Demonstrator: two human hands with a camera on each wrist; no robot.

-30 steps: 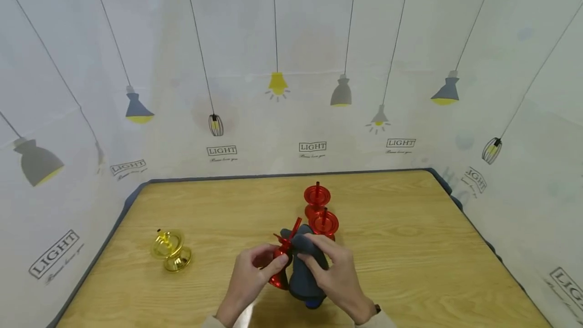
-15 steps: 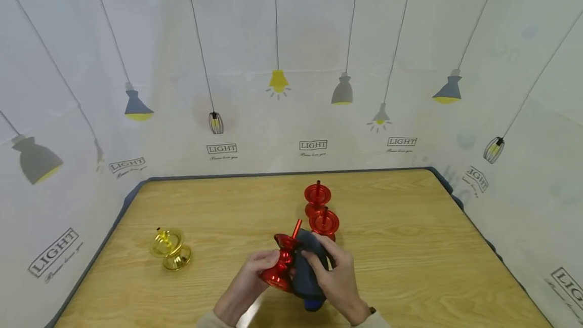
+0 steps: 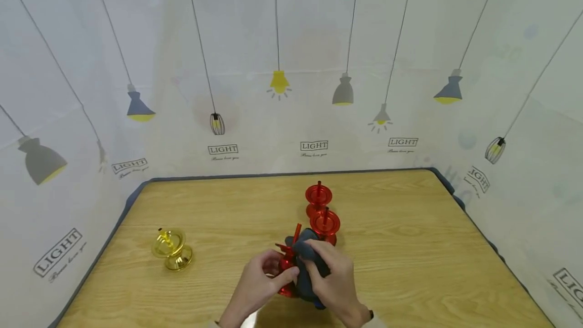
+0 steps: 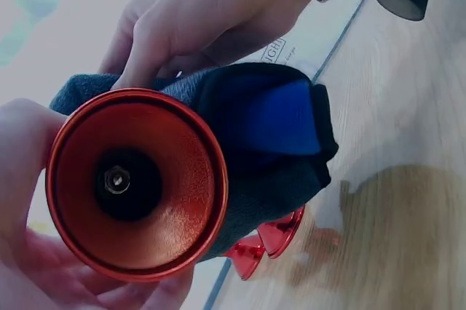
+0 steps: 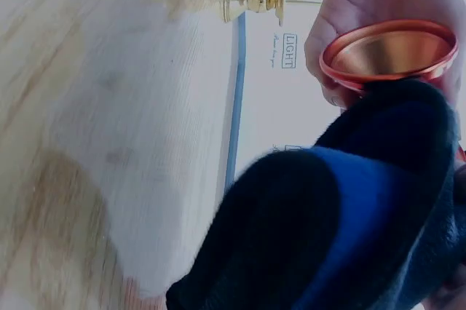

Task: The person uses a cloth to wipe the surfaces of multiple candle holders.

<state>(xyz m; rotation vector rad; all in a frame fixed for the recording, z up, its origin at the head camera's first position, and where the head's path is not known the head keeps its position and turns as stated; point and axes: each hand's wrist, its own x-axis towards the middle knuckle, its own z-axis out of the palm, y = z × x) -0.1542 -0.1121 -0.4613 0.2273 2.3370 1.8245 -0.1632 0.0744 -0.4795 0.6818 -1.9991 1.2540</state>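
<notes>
Red candlestick (image 4: pixel 164 186): left hand (image 3: pixel 255 281) curled round it, right hand (image 3: pixel 337 278) pinching dark cloth (image 3: pixel 305 282) against its side.

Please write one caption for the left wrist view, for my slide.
Left hand holds a red candlestick, seen from its hollow base; right hand holds a dark blue cloth against it.

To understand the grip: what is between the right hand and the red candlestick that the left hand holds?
A dark cloth, gripped by the right hand beside the red candlestick; the head view shows this.
</notes>
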